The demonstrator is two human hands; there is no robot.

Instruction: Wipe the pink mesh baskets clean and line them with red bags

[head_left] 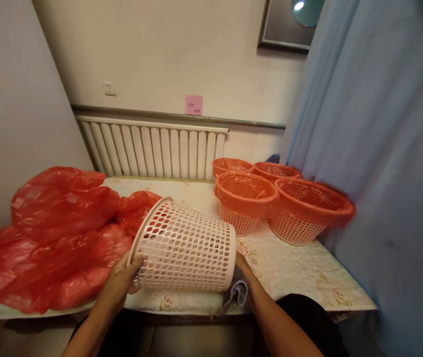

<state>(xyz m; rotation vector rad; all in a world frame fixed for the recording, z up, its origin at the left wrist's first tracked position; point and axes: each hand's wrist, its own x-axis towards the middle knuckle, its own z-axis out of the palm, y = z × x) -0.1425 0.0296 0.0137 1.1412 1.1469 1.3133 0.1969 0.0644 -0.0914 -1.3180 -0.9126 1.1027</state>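
A pale pink perforated wastebasket [189, 248] lies tilted on its side in front of me, its mouth facing left and its base to the right. My left hand [124, 272] grips the rim, thumb on the outside wall. At the base end is my right hand [241, 263], mostly hidden behind the basket. A grey cloth with a lilac edge [237, 292] hangs from my right hand, under the base; the fingers themselves are out of sight.
Red plastic bags [62, 238] are heaped on the left of the table. Several wastebaskets lined with red bags, one in front [246, 198], stand at the right. A blue curtain [375, 148] borders the right side; a radiator [159, 148] is behind the table [289, 267].
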